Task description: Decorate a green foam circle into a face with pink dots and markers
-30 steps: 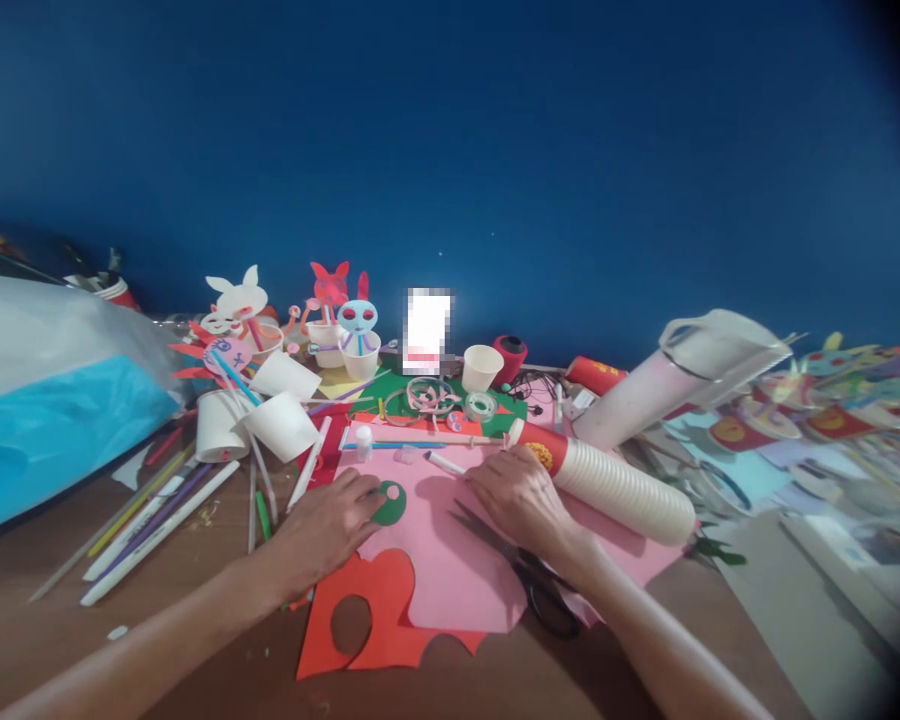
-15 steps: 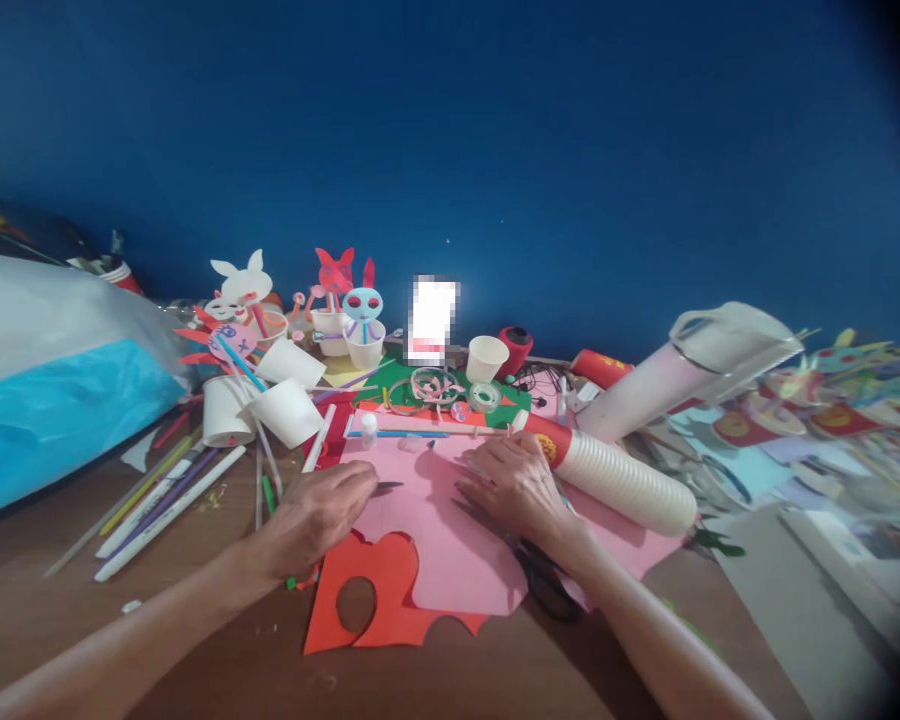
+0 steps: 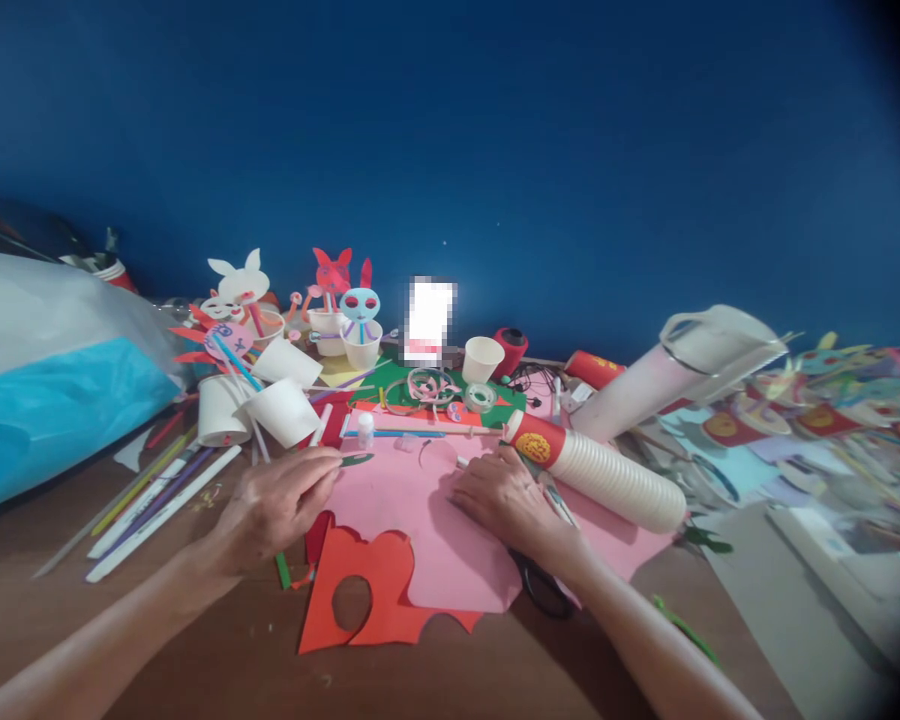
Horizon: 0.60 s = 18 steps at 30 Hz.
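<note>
Pinching a green paper piece, tipped nearly edge-on, between the thumb and fingers of the left hand, in a closed grip over the left part of a pink sheet and close to a small white bottle. Resting the right hand palm down over the same sheet, with loosely spread, bent fingers; impossible to tell whether gripping anything beneath. Best, probably, to keep the pinch at the very edge of the green paper piece, light enough to avoid creasing, and to turn its face into view before any close work. Worth pressing the pink sheet flat with the right hand, and wise to watch for the black-handled scissors, partly hidden by the right hand and wrist.
</note>
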Motion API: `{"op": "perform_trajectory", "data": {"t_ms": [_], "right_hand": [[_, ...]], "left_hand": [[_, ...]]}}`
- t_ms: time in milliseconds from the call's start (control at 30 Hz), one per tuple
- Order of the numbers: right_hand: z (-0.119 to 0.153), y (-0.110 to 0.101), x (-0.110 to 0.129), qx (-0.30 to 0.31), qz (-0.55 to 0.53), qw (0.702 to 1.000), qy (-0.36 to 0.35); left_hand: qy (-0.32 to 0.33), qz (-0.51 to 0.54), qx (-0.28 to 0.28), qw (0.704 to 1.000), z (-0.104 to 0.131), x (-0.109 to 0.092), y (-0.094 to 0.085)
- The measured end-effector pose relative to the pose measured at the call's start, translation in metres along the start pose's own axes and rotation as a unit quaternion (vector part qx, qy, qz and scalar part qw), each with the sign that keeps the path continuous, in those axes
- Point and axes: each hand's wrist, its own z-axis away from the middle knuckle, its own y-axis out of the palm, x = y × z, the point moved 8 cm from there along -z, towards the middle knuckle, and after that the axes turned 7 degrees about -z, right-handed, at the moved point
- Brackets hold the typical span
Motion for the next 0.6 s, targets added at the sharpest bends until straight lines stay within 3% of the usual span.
{"op": "perform_trajectory", "data": {"t_ms": [200,400,600], "right_hand": [[-0.001,0.011,0.002,0.021,0.005,0.999,0.039],[0.004,0.006,0.003,0.078,-0.052,0.995,0.02],[0.006,0.0,0.0,0.059,-0.041,0.996,0.046]], "left_hand": [[0.046,0.02,0.037,0.998,0.002,-0.012,0.009],[0.06,0.019,0.053,0.997,0.002,-0.013,0.012],[0.08,0.013,0.043,0.996,0.001,-0.014,0.011]]}}
